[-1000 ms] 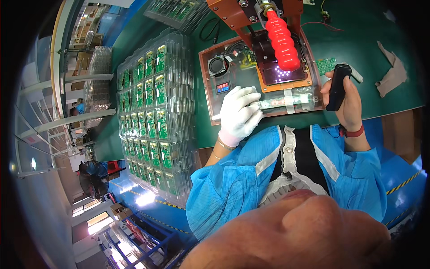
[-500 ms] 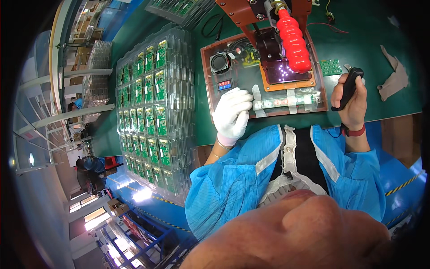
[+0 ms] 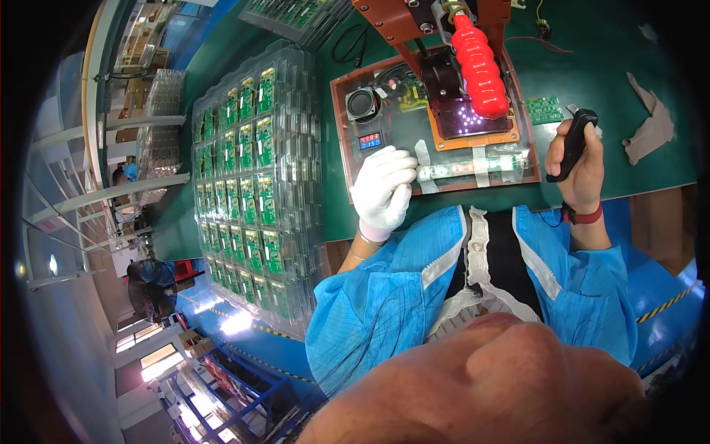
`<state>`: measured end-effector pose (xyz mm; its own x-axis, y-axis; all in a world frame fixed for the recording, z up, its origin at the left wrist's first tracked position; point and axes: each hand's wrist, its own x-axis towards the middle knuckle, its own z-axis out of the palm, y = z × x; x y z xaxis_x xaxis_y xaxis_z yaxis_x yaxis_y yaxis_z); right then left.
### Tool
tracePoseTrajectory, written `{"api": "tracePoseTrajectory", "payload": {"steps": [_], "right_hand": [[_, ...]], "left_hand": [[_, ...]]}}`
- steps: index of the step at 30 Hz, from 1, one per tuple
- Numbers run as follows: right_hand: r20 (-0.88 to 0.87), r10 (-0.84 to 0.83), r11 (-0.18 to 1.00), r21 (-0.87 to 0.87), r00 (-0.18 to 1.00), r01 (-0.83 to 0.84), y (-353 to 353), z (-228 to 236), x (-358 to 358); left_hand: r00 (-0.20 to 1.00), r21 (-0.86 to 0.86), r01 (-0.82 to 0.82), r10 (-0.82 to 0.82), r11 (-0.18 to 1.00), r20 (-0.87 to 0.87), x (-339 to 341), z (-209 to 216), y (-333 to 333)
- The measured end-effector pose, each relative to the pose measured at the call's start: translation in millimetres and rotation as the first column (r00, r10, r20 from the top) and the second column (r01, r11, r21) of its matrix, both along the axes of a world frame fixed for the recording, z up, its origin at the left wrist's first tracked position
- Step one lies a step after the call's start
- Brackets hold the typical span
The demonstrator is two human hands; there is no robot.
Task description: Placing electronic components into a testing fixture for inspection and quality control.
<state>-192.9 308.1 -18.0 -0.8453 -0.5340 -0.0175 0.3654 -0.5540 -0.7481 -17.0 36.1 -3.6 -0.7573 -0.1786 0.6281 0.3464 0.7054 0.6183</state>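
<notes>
While the left hand [image 3: 384, 188] curls, contents unseen, at the left of the test fixture [image 3: 403, 132], the right hand [image 3: 589, 177] grips a black handheld device [image 3: 575, 146], probably light, rigid, best held mid-body.

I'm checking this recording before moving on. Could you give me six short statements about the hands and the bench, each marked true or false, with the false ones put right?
1. The left hand is gloved in white. True.
2. The right hand is gloved too. False: it is bare.
3. The right hand holds a black device. True.
4. A hand is on the red handle. False: neither hand touches it.
5. The tray stack stands to the right of the box. False: it stands to the left.
6. The right wrist wears a red band. True.
</notes>
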Motion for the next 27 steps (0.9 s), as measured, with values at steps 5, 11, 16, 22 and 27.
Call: {"api": "tracePoseTrajectory", "payload": {"steps": [5, 11, 16, 22, 27], "right_hand": [[-0.013, 0.016, 1.000, -0.008, 1.000, -0.016, 2.0, -1.4, -0.5], [0.030, 0.052, 0.999, -0.011, 0.998, -0.052, 2.2, -1.0, -6.9], [-0.112, 0.003, 0.988, 0.155, 0.994, 0.014, -2.1, 8.1, -1.9], [-0.241, 0.003, 0.982, 0.182, 0.971, 0.043, -4.3, 8.6, -0.6], [-0.210, 0.009, 0.990, 0.139, 0.978, 0.020, -3.4, 4.0, 0.0]], "left_hand": [[1.000, -0.006, -0.004, 0.005, 1.000, 0.005, -0.1, 0.3, 0.6], [1.000, -0.012, -0.007, 0.007, 1.000, 0.011, -0.3, 0.5, 0.8], [1.000, -0.022, 0.002, -0.002, 1.000, 0.004, -1.2, 0.0, -0.4], [1.000, -0.022, 0.010, -0.010, 1.000, -0.003, -1.3, 1.1, 0.3], [1.000, -0.005, 0.004, -0.004, 1.000, 0.022, 0.1, 3.7, 2.7]]}}
